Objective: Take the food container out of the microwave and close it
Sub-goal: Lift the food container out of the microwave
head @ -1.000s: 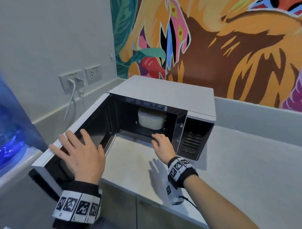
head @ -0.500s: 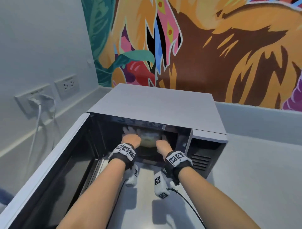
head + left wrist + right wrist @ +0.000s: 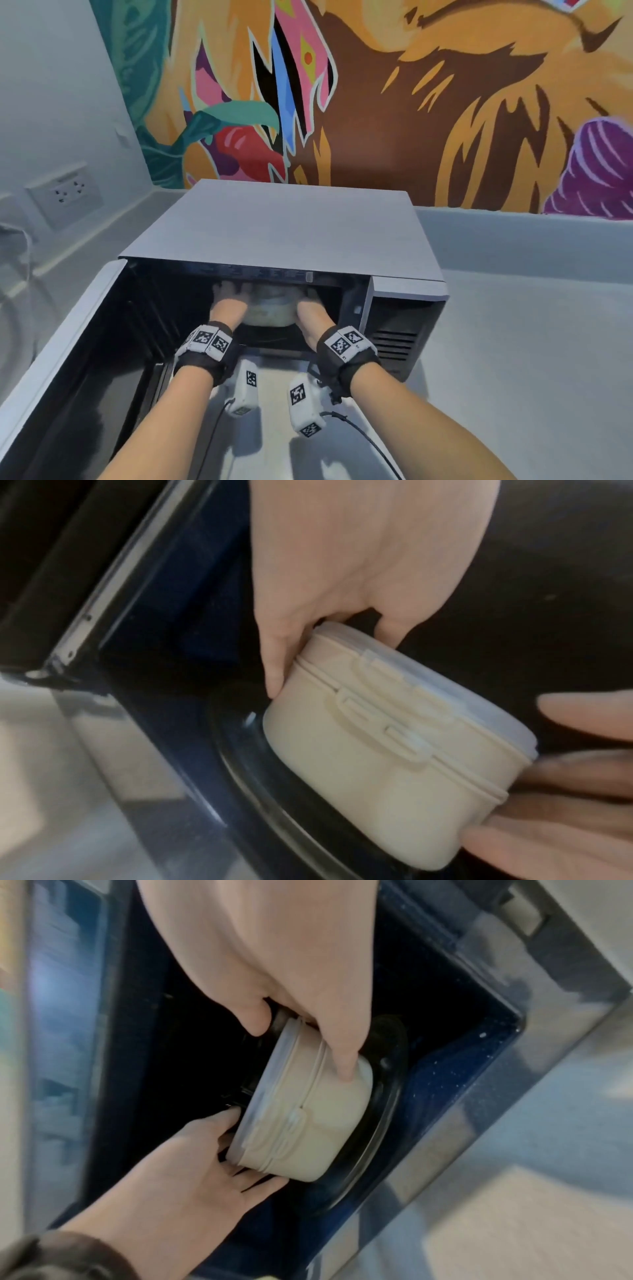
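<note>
Both hands have gone deeper round the container than half a second ago, when they had only just reached it, and the head camera has dipped closer.

From the head view, the left hand point(image 3: 228, 301) and right hand point(image 3: 313, 317) sit on either side of the food container point(image 3: 272, 306), which is inside the microwave point(image 3: 291, 226) cavity. The door point(image 3: 58, 346) is swung fully open on the left. So the reach and the grip look done; lifting the container out, setting it on the grey surface point(image 3: 520, 359) and shutting the door are all left. The microwave's casing is flat, matte and boxy; the surface is smooth and pale.

From the left wrist, the left hand point(image 3: 359, 569) holds one end of the container point(image 3: 377, 764), thumb down its near side and fingers behind. It is a cream, rounded-corner plastic tub with a translucent lid point(image 3: 445, 685) and a moulded clip on its long side. It rests on the glossy glass turntable point(image 3: 240, 764), or just above it; I cannot tell which.

From the right wrist, the right hand point(image 3: 274, 969) clasps the other end likewise, and the left hand's point(image 3: 192, 1172) fingers cup the far end. The cavity wall point(image 3: 462, 1047) is dark speckled enamel.
</note>
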`<move>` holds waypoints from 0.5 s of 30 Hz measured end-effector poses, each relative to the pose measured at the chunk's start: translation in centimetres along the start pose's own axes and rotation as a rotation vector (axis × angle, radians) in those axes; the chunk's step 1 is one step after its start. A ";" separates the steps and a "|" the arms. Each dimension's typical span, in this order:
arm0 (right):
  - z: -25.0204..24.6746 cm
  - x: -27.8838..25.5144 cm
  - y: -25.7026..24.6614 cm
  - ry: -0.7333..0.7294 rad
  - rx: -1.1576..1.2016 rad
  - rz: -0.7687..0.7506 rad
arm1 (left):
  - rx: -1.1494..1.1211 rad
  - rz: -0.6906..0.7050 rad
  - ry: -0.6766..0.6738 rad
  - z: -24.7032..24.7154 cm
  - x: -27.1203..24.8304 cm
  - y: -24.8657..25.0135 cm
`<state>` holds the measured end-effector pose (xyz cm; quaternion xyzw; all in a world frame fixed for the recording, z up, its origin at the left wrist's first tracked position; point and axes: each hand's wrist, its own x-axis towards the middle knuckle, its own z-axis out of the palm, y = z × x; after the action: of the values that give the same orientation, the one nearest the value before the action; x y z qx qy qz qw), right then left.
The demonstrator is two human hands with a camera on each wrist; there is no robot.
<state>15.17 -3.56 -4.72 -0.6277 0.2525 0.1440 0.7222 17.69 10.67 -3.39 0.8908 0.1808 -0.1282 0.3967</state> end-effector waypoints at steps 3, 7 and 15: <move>-0.3 -2.3 1.7 -0.064 -0.103 -0.082 | -0.092 0.109 0.209 0.9 -2.9 -0.6; -2.8 -6.2 5.5 -0.146 -0.126 -0.190 | -0.152 0.155 0.281 3.2 -9.1 -2.5; -15.1 -14.8 13.2 -0.096 0.007 -0.176 | -0.120 0.220 0.101 13.7 -20.6 -5.4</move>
<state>-6.83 -14.45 -8.98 -0.6373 0.1618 0.1089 0.7455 -4.36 -0.83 -8.17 0.8852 0.1092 -0.0277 0.4513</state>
